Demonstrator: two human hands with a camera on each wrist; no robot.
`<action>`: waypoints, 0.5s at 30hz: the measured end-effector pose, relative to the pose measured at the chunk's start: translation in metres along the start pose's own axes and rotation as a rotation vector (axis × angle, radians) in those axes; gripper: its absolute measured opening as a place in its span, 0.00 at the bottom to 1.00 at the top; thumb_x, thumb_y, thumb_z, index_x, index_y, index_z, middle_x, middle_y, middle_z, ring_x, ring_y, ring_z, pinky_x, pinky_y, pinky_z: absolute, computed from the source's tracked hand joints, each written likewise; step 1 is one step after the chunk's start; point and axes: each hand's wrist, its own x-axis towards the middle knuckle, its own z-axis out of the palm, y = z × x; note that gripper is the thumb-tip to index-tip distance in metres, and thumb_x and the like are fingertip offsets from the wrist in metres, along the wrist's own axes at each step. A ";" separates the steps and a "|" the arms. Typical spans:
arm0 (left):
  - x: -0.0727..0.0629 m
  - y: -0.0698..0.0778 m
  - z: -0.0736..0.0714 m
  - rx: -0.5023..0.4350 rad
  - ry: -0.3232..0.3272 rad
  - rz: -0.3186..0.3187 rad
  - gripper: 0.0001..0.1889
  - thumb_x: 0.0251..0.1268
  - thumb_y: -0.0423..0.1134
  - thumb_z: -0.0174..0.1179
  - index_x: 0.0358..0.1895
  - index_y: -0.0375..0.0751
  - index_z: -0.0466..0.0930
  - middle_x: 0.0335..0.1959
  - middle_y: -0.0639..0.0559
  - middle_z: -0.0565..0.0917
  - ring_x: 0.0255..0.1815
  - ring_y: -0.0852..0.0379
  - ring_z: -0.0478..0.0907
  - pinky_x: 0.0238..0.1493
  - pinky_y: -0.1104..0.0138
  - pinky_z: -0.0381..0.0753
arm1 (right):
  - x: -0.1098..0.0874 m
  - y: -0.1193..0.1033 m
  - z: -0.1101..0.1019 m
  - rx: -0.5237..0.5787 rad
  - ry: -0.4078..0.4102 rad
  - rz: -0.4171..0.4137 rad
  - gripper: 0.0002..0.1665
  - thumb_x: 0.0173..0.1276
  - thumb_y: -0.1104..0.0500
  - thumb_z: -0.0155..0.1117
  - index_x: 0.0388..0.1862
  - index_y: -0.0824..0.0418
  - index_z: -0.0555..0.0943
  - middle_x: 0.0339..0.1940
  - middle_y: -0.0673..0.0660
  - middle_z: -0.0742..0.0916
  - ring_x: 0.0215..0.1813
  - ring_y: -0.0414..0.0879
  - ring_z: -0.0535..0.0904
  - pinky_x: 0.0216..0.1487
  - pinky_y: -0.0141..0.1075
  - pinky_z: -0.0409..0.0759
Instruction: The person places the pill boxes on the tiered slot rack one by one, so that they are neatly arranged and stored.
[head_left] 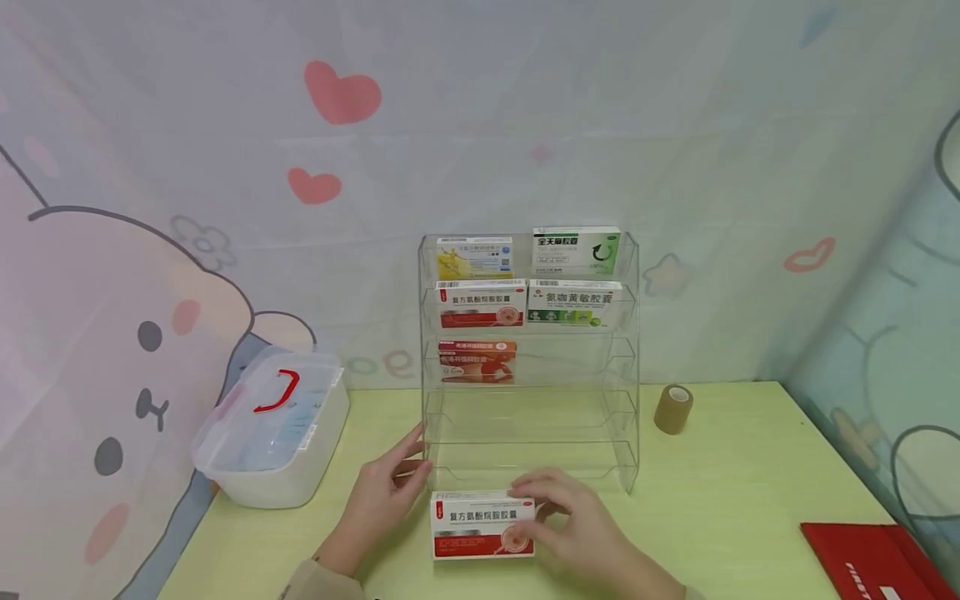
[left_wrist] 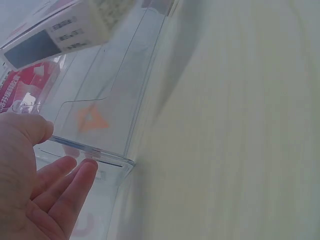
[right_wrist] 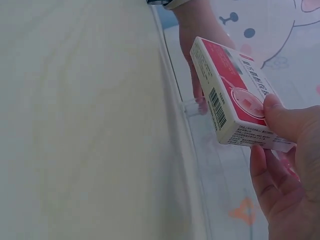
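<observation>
My right hand [head_left: 573, 525] pinches a red-and-white medicine box [head_left: 480, 537] by its right end, in front of the clear display rack [head_left: 517, 414]. In the right wrist view, the thumb presses on the printed front of this medicine box [right_wrist: 232, 87] and the fingers lie underneath. My left hand [head_left: 386, 487] is at the rack's lower left side. The left wrist view has the thumb and fingers of the left hand [left_wrist: 35, 170] on either side of the edge of the rack's clear side panel [left_wrist: 90, 147].
Several medicine boxes stand on the rack's upper tiers, among them a like red-and-white box [head_left: 480, 307] and an orange-red one [head_left: 477, 364]. A lidded white case [head_left: 277, 433] sits left, a tan tape roll [head_left: 673, 410] right. A red pouch [head_left: 862, 554] lies at the front right.
</observation>
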 end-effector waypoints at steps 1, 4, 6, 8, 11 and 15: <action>0.000 0.000 0.000 -0.003 -0.001 0.001 0.33 0.79 0.36 0.69 0.84 0.52 0.72 0.64 0.37 0.90 0.55 0.45 0.95 0.54 0.65 0.94 | 0.001 -0.001 -0.003 -0.011 0.013 -0.002 0.21 0.67 0.59 0.83 0.59 0.55 0.90 0.60 0.60 0.90 0.47 0.40 0.89 0.43 0.34 0.94; 0.000 -0.001 0.001 -0.005 -0.005 0.005 0.34 0.79 0.35 0.69 0.84 0.52 0.72 0.64 0.37 0.90 0.55 0.45 0.95 0.54 0.66 0.94 | 0.005 -0.003 -0.011 -0.032 0.051 -0.028 0.21 0.66 0.61 0.84 0.57 0.55 0.90 0.58 0.60 0.90 0.47 0.40 0.89 0.42 0.34 0.94; 0.000 -0.002 0.001 -0.005 -0.007 0.006 0.34 0.79 0.35 0.68 0.84 0.52 0.72 0.64 0.37 0.90 0.55 0.46 0.95 0.54 0.66 0.94 | 0.008 -0.004 -0.017 -0.043 0.077 -0.058 0.22 0.65 0.63 0.84 0.57 0.56 0.90 0.57 0.60 0.90 0.45 0.40 0.89 0.41 0.33 0.94; 0.000 -0.003 0.002 -0.011 -0.005 0.018 0.34 0.79 0.34 0.68 0.84 0.50 0.72 0.64 0.36 0.90 0.55 0.45 0.95 0.53 0.65 0.95 | 0.012 -0.006 -0.023 -0.052 0.105 -0.088 0.23 0.63 0.65 0.85 0.56 0.57 0.90 0.56 0.61 0.90 0.45 0.41 0.89 0.41 0.33 0.94; 0.000 -0.003 0.002 -0.018 -0.007 0.015 0.34 0.79 0.34 0.68 0.84 0.50 0.72 0.64 0.37 0.90 0.55 0.45 0.95 0.53 0.65 0.95 | 0.018 -0.008 -0.031 -0.070 0.143 -0.124 0.24 0.61 0.69 0.85 0.56 0.58 0.89 0.56 0.61 0.89 0.46 0.42 0.88 0.41 0.32 0.94; 0.000 -0.002 0.002 -0.024 -0.003 0.006 0.33 0.79 0.34 0.68 0.84 0.51 0.72 0.63 0.38 0.91 0.55 0.46 0.95 0.53 0.65 0.95 | 0.025 -0.013 -0.040 -0.100 0.172 -0.130 0.25 0.60 0.69 0.85 0.56 0.58 0.89 0.56 0.59 0.88 0.47 0.41 0.88 0.42 0.31 0.94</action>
